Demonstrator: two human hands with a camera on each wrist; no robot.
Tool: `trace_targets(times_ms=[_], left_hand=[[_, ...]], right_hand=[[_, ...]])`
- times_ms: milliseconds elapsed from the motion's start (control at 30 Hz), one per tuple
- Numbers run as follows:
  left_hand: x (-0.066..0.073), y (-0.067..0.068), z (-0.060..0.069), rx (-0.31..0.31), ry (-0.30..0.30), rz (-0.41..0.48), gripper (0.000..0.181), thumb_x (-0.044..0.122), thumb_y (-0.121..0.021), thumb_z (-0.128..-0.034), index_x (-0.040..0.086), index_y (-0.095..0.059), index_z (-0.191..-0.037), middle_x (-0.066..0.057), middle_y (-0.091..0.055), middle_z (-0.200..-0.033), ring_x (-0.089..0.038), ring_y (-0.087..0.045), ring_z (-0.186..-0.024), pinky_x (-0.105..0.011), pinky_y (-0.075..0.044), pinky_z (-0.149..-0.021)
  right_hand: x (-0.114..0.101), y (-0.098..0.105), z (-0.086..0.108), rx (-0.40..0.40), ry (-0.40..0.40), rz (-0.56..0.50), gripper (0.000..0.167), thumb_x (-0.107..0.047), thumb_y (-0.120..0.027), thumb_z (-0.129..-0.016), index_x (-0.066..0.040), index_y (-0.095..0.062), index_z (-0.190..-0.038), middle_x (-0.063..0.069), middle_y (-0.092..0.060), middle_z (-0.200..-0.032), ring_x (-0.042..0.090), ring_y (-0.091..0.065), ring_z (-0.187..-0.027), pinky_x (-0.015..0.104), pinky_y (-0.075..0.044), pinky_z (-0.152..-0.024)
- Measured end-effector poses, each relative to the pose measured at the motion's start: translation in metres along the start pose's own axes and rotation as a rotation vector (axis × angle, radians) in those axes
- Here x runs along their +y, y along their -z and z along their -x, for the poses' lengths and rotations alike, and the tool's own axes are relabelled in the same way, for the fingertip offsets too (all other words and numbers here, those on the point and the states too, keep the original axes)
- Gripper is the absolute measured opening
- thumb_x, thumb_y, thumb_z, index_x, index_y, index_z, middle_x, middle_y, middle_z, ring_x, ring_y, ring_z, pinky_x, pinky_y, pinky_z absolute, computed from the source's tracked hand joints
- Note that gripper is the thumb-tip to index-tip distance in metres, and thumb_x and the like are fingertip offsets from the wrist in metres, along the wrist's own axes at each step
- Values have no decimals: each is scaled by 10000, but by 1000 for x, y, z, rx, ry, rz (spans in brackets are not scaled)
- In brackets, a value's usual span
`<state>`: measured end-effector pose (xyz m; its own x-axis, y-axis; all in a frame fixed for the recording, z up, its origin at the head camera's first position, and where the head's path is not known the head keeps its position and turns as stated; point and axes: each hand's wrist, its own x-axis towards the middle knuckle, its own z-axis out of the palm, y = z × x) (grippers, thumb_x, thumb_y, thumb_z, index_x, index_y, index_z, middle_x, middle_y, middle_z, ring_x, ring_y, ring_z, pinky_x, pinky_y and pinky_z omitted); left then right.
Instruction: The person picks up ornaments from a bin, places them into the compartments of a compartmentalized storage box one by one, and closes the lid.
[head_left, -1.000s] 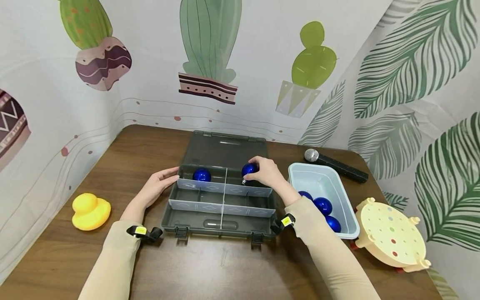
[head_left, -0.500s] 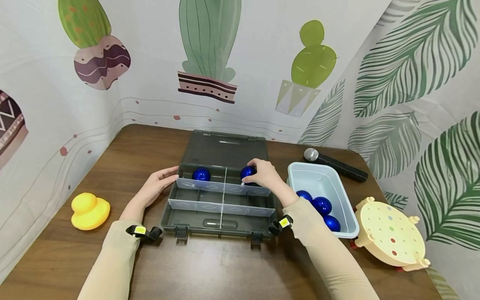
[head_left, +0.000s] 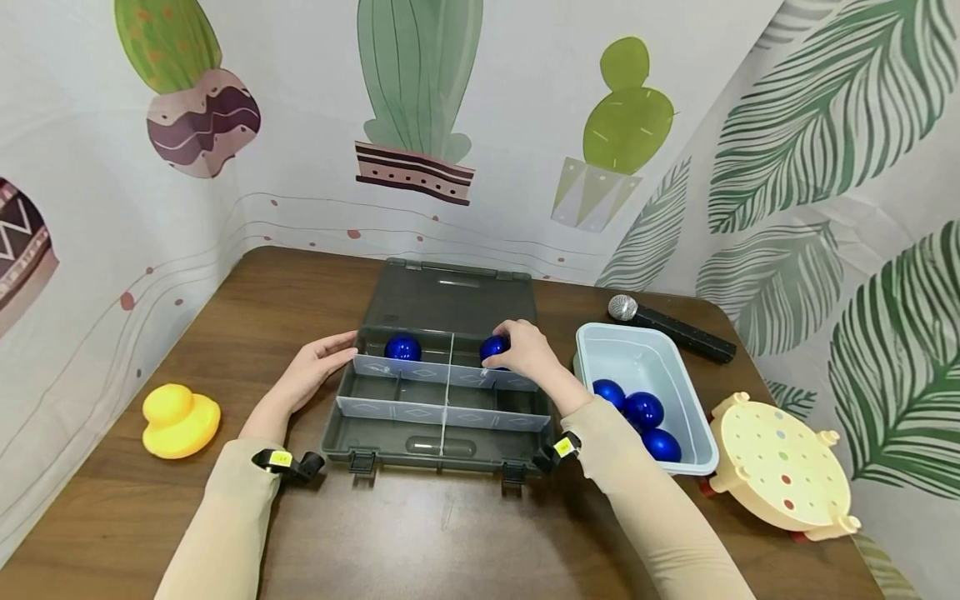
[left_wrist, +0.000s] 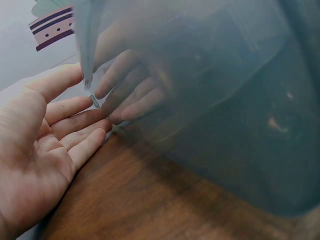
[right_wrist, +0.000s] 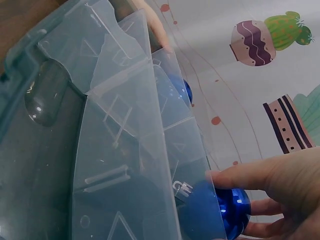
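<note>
In the head view, my right hand [head_left: 531, 357] holds a shiny blue Christmas ball [head_left: 492, 350] by thumb and fingers, low in the back right compartment of a dark translucent compartment box [head_left: 472, 463]. Its silver cap [right_wrist: 182, 190] shows through a clear divider in the right wrist view, while the fingers cover part of the ball. A second blue ball [head_left: 403, 347] lies in the back left compartment. On the box's left side, my left hand [head_left: 309, 375] touches the wall with extended fingers; the left wrist view shows its fingertips [left_wrist: 95, 137] against the plastic.
The box's lid [head_left: 450, 298] lies back behind it. A light blue tub [head_left: 633, 354] with several blue balls [head_left: 643, 411] stands to the right, a microphone [head_left: 678, 333] behind it and a cream round toy stool [head_left: 780, 467] beyond. A yellow rubber duck [head_left: 180, 421] sits far left.
My right hand has moved slightly left and down, bringing the Christmas ball lower into the back right compartment. My left hand has stayed at the box's side.
</note>
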<state>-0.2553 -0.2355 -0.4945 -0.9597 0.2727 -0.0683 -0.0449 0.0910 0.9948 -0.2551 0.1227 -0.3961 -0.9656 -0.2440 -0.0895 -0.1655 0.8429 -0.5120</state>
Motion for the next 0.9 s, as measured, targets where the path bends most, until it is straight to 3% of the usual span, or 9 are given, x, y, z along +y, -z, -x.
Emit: trace_targets(times_ms=[267, 500, 900], left_hand=[[0, 0, 1, 2, 0, -5, 617, 225, -559, -1007, -53, -310, -1498, -217, -316, -1558, -10, -470, -1244, -63, -417, -941], [-1, 1, 0, -6, -2, 4, 613, 224, -553, -1010, -52, -308, -1499, -220, -317, -1557, 57, -485, -1178, -65, -416, -946], [-1, 0, 0, -7, -7, 19, 606, 208, -550, -1011, -65, -307, -1494, -233, -319, -1552, 71, -500, -1149, -69, -426, -939]], right_hand=[[1, -2, -1, 3, -12, 1, 550, -274, -802, -798, 6, -616, -1232, 202, -601, -1226, 356, -553, -1153, 504, -487, -978], [-1, -6, -1, 13, -50, 5, 558, -288, -808, -797, -2, -615, -1235, 220, -551, -1242, 380, -560, -1131, 497, -504, -970], [0, -9, -3, -5, -82, 16, 667, -322, -806, -797, 12, -542, -1310, 215, -549, -1257, 357, -551, -1142, 494, -487, -990]])
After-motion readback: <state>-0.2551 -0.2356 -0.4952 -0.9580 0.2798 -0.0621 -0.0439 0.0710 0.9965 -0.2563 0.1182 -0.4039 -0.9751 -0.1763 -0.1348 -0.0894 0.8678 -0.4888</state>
